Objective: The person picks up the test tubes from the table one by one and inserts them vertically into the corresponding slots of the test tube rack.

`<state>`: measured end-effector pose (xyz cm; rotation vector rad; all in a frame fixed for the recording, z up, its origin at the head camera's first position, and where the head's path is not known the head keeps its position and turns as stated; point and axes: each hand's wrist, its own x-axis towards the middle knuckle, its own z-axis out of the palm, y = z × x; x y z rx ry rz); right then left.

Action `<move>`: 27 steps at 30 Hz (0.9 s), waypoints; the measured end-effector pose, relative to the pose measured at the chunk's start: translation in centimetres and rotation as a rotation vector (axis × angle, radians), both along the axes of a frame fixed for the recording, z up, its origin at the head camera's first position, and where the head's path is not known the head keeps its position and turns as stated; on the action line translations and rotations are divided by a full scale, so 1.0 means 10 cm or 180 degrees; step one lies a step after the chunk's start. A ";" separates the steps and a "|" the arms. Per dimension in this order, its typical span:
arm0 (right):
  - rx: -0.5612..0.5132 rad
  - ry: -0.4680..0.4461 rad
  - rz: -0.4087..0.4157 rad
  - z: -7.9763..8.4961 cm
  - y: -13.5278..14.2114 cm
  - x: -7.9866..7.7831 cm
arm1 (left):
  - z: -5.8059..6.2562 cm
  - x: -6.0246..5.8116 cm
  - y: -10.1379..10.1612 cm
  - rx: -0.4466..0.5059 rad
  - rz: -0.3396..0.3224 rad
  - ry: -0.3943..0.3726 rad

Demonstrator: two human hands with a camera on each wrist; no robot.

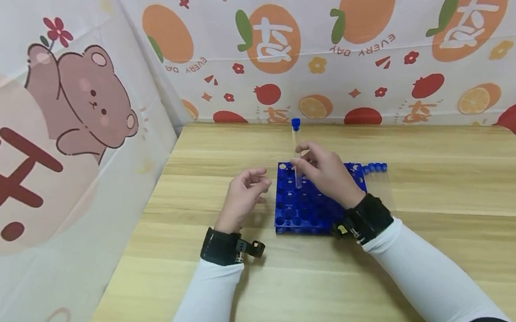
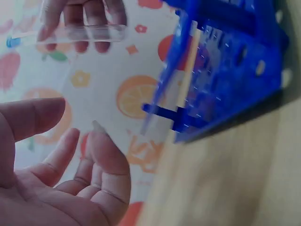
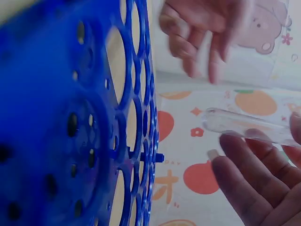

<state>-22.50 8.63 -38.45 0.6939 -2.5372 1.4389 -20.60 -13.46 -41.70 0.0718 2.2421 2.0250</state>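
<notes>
A clear test tube with a blue cap (image 1: 296, 123) stands nearly upright over the blue rack. My right hand (image 1: 326, 170) pinches it between thumb and fingers. In the right wrist view the tube's rounded bottom (image 3: 214, 120) points out past the fingers, off the rack's face. The blue test tube rack (image 1: 289, 201), full of round holes, sits on the table under the right hand and wrist. My left hand (image 1: 243, 196) hovers just left of the rack, fingers loosely bent, holding nothing. In the left wrist view its thumb and fingers (image 2: 110, 165) are apart.
Several blue-capped tubes (image 1: 375, 167) lie side by side on the table along the rack's right side. The wooden table (image 1: 181, 284) meets a fruit-print curtain (image 1: 225, 77) at the back, and a bear-print curtain (image 1: 95, 107) hangs at the left.
</notes>
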 end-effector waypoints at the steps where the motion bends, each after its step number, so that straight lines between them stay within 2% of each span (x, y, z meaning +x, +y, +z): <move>1: -0.0055 0.0002 -0.0038 0.00 -0.02 -0.04 | -0.04 -0.01 -0.01 0.0046 0.0000 -0.0111; 7: -0.0572 -0.0101 -0.0224 -0.04 -0.13 -0.30 | -0.29 -0.09 -0.01 0.0489 -0.0120 -0.0645; 12: -0.0903 -0.0260 -0.0231 -0.01 -0.25 -0.45 | -0.45 -0.13 0.01 0.0830 -0.0378 -0.0932; 15: -0.1070 -0.0336 -0.0259 0.01 -0.29 -0.52 | -0.51 -0.17 0.06 0.0949 -0.0541 -0.0954; 20: -0.1350 -0.0645 -0.0306 0.01 -0.37 -0.57 | -0.55 -0.19 0.03 0.1053 -0.0694 -0.0938; 23: -0.1379 -0.0736 -0.0384 -0.01 -0.40 -0.56 | -0.56 -0.18 0.00 0.1088 -0.0787 -0.0971; 27: -0.1233 -0.0726 -0.0428 -0.03 -0.41 -0.52 | -0.54 -0.17 -0.02 0.1136 -0.0885 -0.0981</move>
